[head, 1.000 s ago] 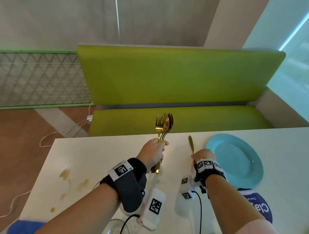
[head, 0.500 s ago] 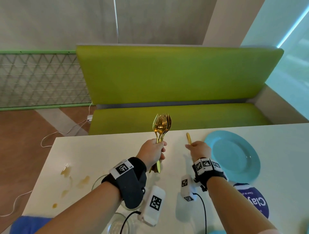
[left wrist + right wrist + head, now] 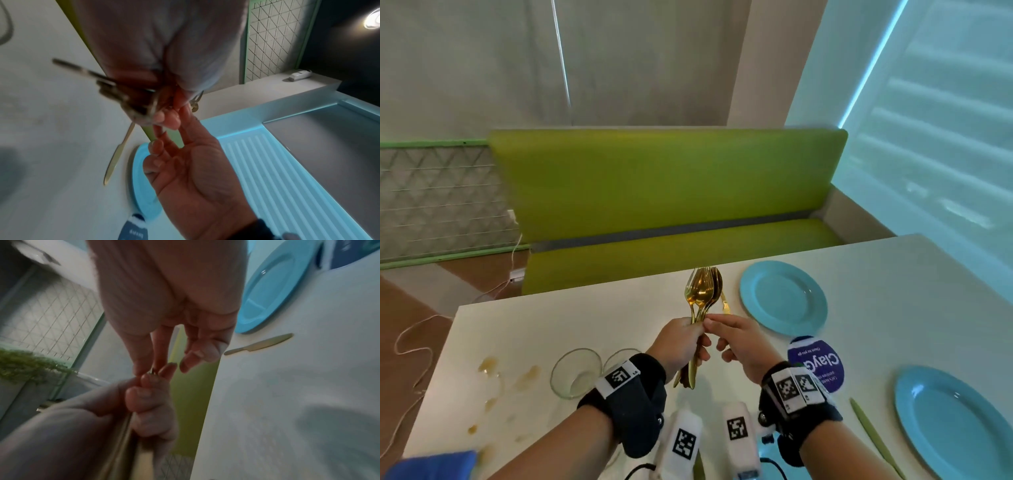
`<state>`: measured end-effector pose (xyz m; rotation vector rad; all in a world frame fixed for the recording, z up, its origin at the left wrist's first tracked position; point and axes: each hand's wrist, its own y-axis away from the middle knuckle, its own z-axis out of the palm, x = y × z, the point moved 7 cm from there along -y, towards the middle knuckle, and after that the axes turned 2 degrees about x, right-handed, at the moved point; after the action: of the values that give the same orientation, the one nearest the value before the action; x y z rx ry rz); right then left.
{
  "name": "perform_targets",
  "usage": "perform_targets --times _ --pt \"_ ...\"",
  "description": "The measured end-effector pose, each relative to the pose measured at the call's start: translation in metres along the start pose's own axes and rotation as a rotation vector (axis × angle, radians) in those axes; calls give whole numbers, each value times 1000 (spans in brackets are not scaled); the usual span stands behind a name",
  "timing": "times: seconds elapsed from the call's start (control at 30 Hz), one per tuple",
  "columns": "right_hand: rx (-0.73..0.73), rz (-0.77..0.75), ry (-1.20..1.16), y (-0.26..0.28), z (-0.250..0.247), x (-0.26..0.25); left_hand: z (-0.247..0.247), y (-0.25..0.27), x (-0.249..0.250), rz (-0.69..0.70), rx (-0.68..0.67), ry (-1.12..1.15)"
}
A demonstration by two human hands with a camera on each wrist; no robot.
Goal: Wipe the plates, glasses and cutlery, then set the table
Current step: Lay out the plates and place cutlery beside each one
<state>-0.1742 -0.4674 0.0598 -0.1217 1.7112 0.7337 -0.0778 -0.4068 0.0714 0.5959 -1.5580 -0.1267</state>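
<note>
My left hand [image 3: 688,339] grips a bundle of gold cutlery [image 3: 702,294], spoons and forks standing upright above the white table [image 3: 551,318]. My right hand [image 3: 710,323] has come against it, thumb and forefinger pinching one piece of the bundle just above the left fist; the right wrist view shows that pinch [image 3: 153,370]. A gold knife [image 3: 725,304] lies on the table left of the far blue plate [image 3: 784,298]. A second blue plate [image 3: 959,428] sits near right, with a knife [image 3: 873,435] to its left. Two glasses [image 3: 577,373] stand near left.
Brownish spills [image 3: 489,366] mark the table's left side. A round purple container [image 3: 816,363] sits between the two plates. A blue cloth [image 3: 431,466] lies at the near left corner. A green bench [image 3: 667,192] runs along the table's far edge.
My right hand has let go of the gold knife beside the far plate and moved left to the bundle, where it now pinches one piece. The left hand still holds the bundle.
</note>
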Motion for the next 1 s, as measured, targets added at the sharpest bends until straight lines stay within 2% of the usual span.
perform_targets --times 0.13,0.33,0.47,0.6,0.7,0.8,0.9,1.0 --pt "45 58 -114 37 -18 19 29 31 -9 -7 -113 25" --pt "185 74 -229 81 -47 41 75 64 -14 -38 -236 106" --pt "298 102 -267 102 -76 54 94 71 -22 -80 -220 124" --pt "420 109 -253 114 -123 63 98 67 -32 -148 -121 173" --pt "481 101 -85 118 -170 75 101 55 -36 -159 -50 165" --pt "514 143 258 121 -217 93 112 43 -39 -168 -10 147" --pt "448 273 577 123 -249 122 127 32 -42 -187 11 96" --pt "356 358 763 122 -263 151 144 21 -48 -198 40 13"
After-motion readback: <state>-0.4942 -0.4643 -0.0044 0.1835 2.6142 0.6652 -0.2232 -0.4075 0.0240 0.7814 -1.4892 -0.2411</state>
